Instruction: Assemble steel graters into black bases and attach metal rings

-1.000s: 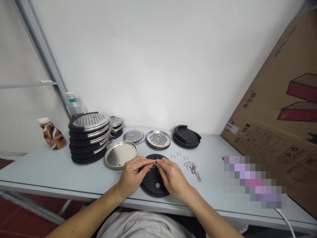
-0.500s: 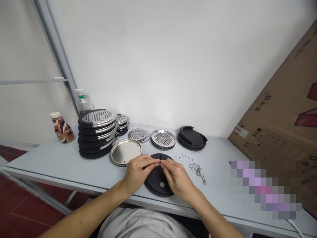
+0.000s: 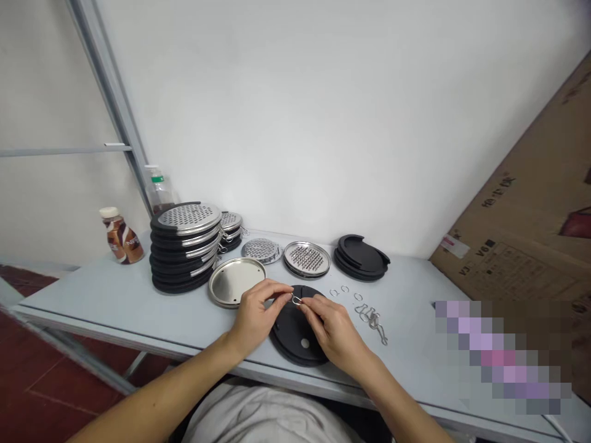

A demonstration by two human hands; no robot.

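Two bare hands meet near the middle of the worktop (image 3: 406, 295), just above a round black piece (image 3: 295, 329) bearing a pale spot. My left hand (image 3: 257, 311) is closed to a narrow pinch, thumb and forefinger gripping one side of a small wire ring (image 3: 296, 301); my right hand (image 3: 339, 326) pinches the opposite side, its other fingers curled in. The ring is too small to tell whether it is fully closed or has anything threaded on it. To the right of my hands lie three loose rings (image 3: 345, 289) and, nearer me, a tangle of wire clips (image 3: 373, 320). Judging by how things lie, much is done: a tall stack (image 3: 185, 252) of black-edged pieces with metal tops stands at the left, clips hanging from its side, and a shorter stack (image 3: 232, 227) sits behind it. What seems left is in separate parts: a shiny metal plate (image 3: 234, 280) beside my left hand, a perforated disc (image 3: 261, 249) and a rough grating disc (image 3: 306, 258) farther back, and black holders (image 3: 362, 253) piled at the right. The black piece below my hands appears unfinished, the ring apart from it.
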